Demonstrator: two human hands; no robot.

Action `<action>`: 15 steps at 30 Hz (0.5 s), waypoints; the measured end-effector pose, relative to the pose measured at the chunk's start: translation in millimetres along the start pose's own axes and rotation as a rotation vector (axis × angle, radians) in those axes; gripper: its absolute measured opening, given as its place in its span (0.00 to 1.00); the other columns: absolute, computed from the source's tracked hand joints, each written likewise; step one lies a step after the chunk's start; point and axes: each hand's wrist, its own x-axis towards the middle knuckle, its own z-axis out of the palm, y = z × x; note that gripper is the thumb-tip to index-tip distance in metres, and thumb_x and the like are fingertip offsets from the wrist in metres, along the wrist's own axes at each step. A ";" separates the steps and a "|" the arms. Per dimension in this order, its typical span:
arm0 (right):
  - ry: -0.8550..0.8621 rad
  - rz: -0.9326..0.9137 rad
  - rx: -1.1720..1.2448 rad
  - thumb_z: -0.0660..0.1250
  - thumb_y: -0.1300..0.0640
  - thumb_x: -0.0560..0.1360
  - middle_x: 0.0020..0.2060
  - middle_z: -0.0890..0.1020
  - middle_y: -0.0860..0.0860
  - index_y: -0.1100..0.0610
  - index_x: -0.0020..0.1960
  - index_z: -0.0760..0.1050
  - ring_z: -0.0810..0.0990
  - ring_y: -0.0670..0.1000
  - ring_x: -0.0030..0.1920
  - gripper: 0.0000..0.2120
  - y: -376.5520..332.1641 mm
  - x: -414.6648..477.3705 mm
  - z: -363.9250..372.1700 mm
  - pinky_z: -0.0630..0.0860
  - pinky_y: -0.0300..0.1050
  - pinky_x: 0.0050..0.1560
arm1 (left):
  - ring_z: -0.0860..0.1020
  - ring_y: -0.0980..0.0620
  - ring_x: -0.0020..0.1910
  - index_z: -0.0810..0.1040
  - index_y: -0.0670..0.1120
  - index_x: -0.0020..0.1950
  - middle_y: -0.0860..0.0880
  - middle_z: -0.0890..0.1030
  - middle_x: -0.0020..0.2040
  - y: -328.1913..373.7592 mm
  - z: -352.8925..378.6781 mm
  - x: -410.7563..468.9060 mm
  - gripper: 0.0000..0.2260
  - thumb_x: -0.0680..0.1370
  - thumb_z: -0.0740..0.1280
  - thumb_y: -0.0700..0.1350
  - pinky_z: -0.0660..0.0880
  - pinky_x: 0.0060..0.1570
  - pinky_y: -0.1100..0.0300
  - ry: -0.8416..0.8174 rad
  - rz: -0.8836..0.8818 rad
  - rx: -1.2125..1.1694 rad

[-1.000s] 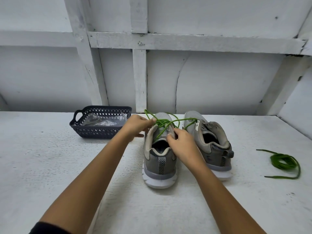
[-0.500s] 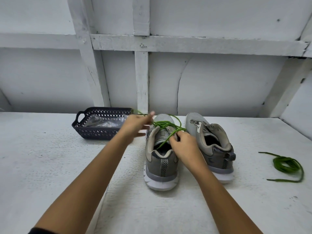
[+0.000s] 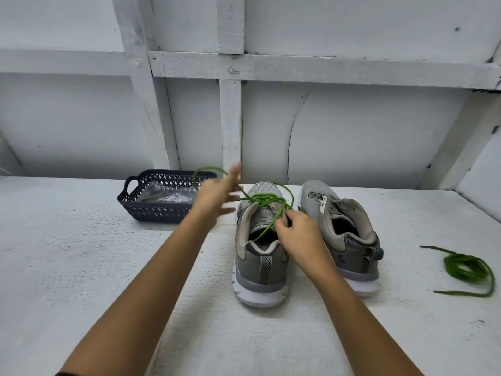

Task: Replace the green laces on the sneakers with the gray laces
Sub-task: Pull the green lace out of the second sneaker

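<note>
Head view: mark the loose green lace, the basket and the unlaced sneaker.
loose green lace (image 3: 453, 270), head view, on the left side of its coil.
basket (image 3: 154, 211), head view, on its front wall.
unlaced sneaker (image 3: 315, 195), head view, on the toe mesh.

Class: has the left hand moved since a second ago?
Yes. The left hand has risen, reaching above the basket rim, the green lace trailing from it.

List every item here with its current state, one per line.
Laced sneaker, upright, lacing loosened.
Green lace, bunched over tongue, one loop lifted.
Other sneaker, upright, laceless.
Loose lace, coiled, lying free.
Basket, holds clear packet.
Left hand, blurred, grip unclear.
Right hand, grips laced sneaker's edge.
</note>
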 end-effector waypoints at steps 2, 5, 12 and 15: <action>-0.002 -0.002 0.000 0.59 0.60 0.75 0.30 0.68 0.52 0.61 0.34 0.66 0.66 0.53 0.35 0.11 0.5 0.2 0.1 0.57 0.47 0.35 | 0.78 0.50 0.43 0.80 0.41 0.47 0.46 0.81 0.43 -14.4 7.1 -1.1 0.16 0.75 0.69 0.55 0.76 0.47 0.54 -0.058 -0.030 0.164; -0.004 -0.003 0.004 0.60 0.60 0.75 0.30 0.69 0.53 0.62 0.35 0.67 0.66 0.53 0.35 0.11 0.9 0.9 0.1 0.58 0.47 0.34 | 0.77 0.48 0.42 0.80 0.42 0.40 0.42 0.80 0.41 -20.1 12.8 1.3 0.08 0.75 0.70 0.46 0.74 0.42 0.57 -0.061 0.018 0.208; 0.017 -0.019 -0.021 0.60 0.57 0.78 0.28 0.67 0.48 0.52 0.29 0.60 0.68 0.53 0.36 0.19 2.5 0.8 2.1 0.53 0.44 0.34 | 0.76 0.57 0.31 0.79 0.43 0.40 0.51 0.81 0.32 25.1 -16.8 9.6 0.07 0.77 0.67 0.43 0.75 0.33 0.65 0.231 0.213 -0.289; 0.009 -0.012 -0.030 0.60 0.57 0.78 0.29 0.67 0.49 0.52 0.30 0.60 0.68 0.53 0.36 0.19 3.2 1.1 2.0 0.53 0.44 0.34 | 0.78 0.54 0.37 0.79 0.44 0.42 0.50 0.81 0.37 20.7 -15.0 8.2 0.11 0.76 0.67 0.51 0.76 0.40 0.58 0.161 0.184 -0.160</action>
